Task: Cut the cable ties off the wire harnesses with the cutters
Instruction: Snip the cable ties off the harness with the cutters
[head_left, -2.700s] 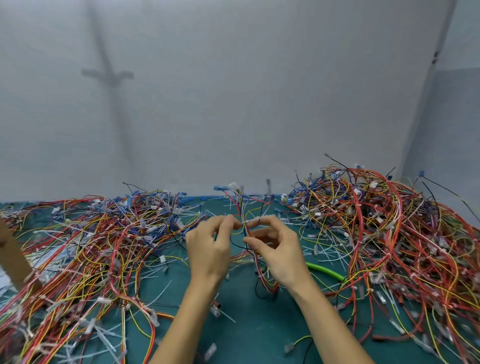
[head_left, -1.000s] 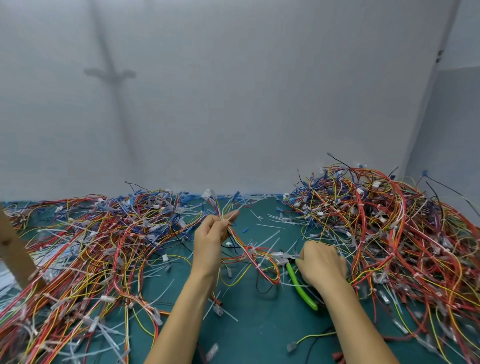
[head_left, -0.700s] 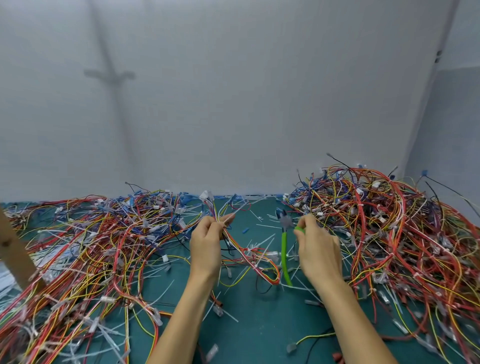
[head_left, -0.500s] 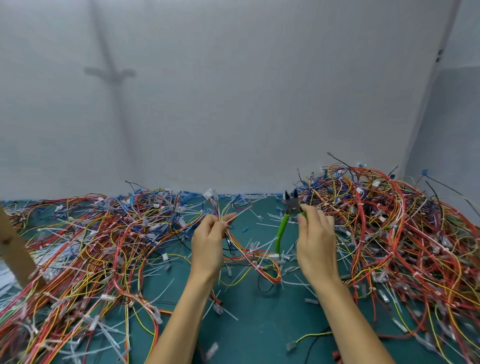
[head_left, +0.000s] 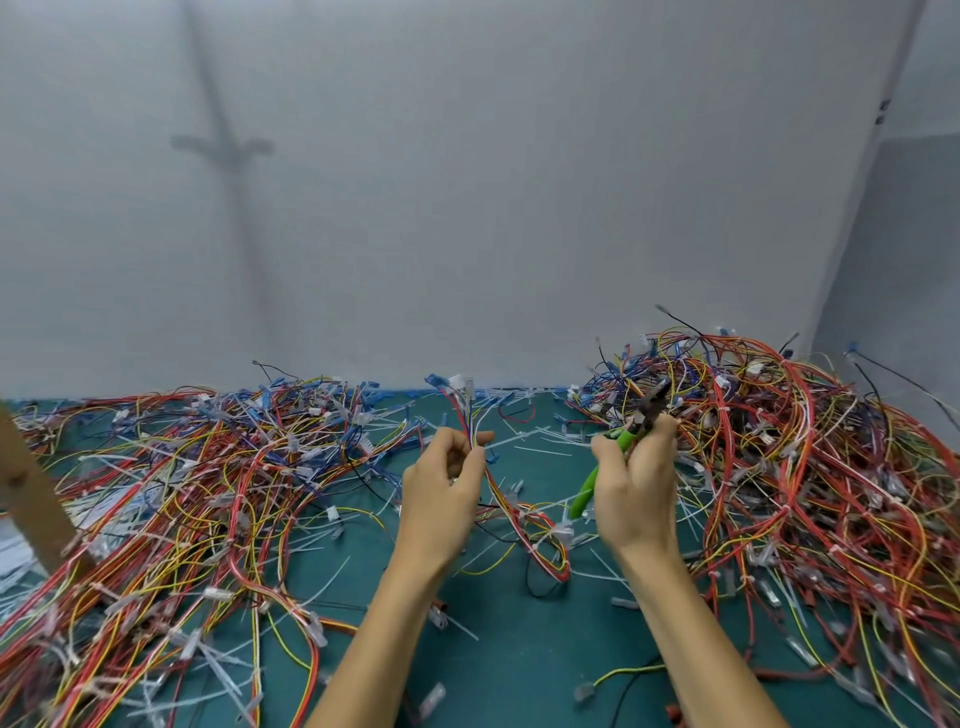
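Nearest the camera, both forearms come up over the green desk (head_left: 519, 654), which is littered with cut-off ties (head_left: 540, 451).

Left hand (head_left: 441, 499): fingers (head_left: 470, 460) curled, pinching one harness (head_left: 511, 514) mid-length. Right hand (head_left: 636, 493): wrapped round the green handles of the cutters (head_left: 626, 438), gripped high up near the head. One handle end pokes out below-left of the palm. Can't tell how far the cutter jaws stand apart, too small.

Key geometry: harness sits left of the cutters with a clear gap between, not touching. Its long axis runs roughly upright from the pinch to a white connector (head_left: 458, 382) above. The other way it trails down-right to a loop lying on the desk between the two wrists. Cutter nose points up and to the right, away from the harness, toward the right pile (head_left: 805, 467).

So the right hand has the tool and the left presents the work. My read: the nose must swing left and come in across the wires, not along them. Which tie is the target I can't make out; a whitish tab (head_left: 562, 532) on the lower run may be one. Risk: nicking insulation if the blades take a wire with the tie.

Further back, left pile (head_left: 208, 493) spreads flat and the right pile heaps higher. Both are full of ties, so plenty of work left. Wooden post (head_left: 31, 499) at far left edge. Grey wall (head_left: 467, 208) behind.
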